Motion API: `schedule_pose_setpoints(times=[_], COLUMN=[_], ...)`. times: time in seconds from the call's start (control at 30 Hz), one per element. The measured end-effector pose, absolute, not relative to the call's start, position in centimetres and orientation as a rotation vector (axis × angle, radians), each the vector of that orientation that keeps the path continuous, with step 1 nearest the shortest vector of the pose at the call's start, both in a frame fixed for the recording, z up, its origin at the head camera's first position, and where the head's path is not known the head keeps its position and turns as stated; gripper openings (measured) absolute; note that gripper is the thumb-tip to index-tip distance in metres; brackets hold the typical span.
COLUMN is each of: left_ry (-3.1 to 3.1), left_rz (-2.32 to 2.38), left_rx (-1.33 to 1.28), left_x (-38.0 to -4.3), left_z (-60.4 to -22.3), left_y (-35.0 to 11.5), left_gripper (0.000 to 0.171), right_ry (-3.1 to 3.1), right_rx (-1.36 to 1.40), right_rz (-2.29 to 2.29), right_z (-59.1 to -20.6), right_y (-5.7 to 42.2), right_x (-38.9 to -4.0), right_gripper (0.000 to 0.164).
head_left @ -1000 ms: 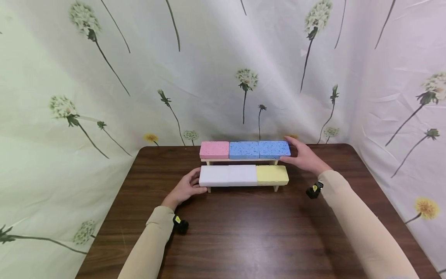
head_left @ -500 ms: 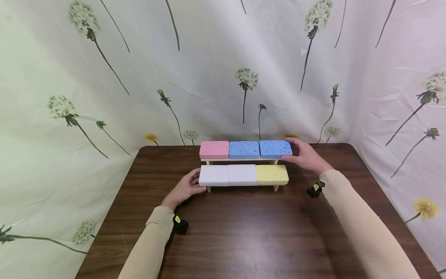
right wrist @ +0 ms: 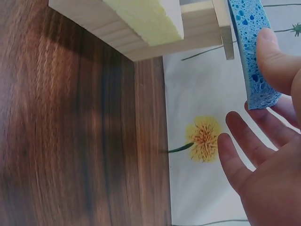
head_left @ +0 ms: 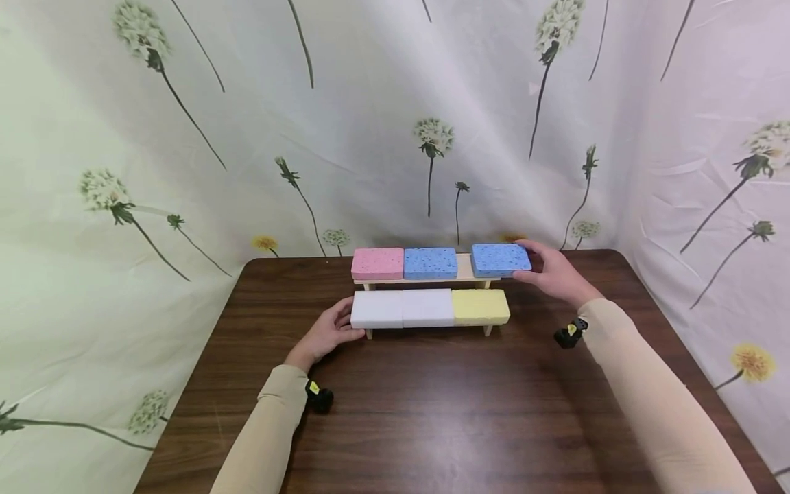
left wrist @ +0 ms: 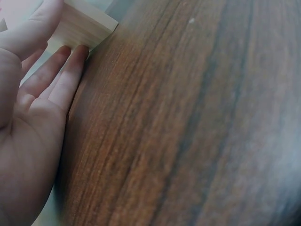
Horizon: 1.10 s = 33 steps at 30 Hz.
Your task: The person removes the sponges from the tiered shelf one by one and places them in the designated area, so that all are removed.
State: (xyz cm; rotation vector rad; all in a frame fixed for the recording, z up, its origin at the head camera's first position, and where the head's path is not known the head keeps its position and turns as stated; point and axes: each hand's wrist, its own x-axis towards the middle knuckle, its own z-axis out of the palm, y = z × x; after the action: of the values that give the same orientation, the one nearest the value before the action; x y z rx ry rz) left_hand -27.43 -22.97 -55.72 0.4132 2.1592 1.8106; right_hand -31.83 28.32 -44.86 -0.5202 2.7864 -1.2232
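A blue, dark-speckled rectangular sponge (head_left: 500, 259) sits out at the right end of the rear pale wooden stand (head_left: 465, 266), partly past its edge. The right hand (head_left: 555, 274) pinches it by its outer end, thumb on the near side and fingers beyond; the lower fingers spread free in the right wrist view. I can't tell whether the sponge's underside touches the wood. Bare plank shows between it and a second blue speckled sponge (head_left: 430, 262), which touches a pink rectangular sponge (head_left: 378, 262) at the left end.

Just in front runs the front pale wooden stand (right wrist: 94, 21), bearing two white rectangular blocks (head_left: 376, 309) side by side and a pale yellow block (head_left: 481, 306) on the right. The left hand (head_left: 328, 331) grips that stand's left end, thumb at the front, fingers behind, fingertips against the wood.

Both stands are on a dark brown wood-grain tabletop (head_left: 420, 412). Cream sleeves (head_left: 654, 398) cover the person's arms, with a small black device at each wrist. Behind hangs a white cloth (head_left: 370, 137) printed with dandelions.
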Motion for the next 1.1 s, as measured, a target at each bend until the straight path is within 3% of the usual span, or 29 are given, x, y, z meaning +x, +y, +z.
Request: schedule_pose_setpoints(times=[1.1], left_ry=[2.179], left_rz=[1.801], left_rx=[0.396], left_x=[-27.3], left_z=[-55.9], left_y=[-23.0], left_gripper=[0.086], right_ry=[2.843], right_rx=[-0.333], right_rz=[-1.134], right_z=[-45.9], right_y=[32.9], right_x=[-31.0], right_gripper=[0.068])
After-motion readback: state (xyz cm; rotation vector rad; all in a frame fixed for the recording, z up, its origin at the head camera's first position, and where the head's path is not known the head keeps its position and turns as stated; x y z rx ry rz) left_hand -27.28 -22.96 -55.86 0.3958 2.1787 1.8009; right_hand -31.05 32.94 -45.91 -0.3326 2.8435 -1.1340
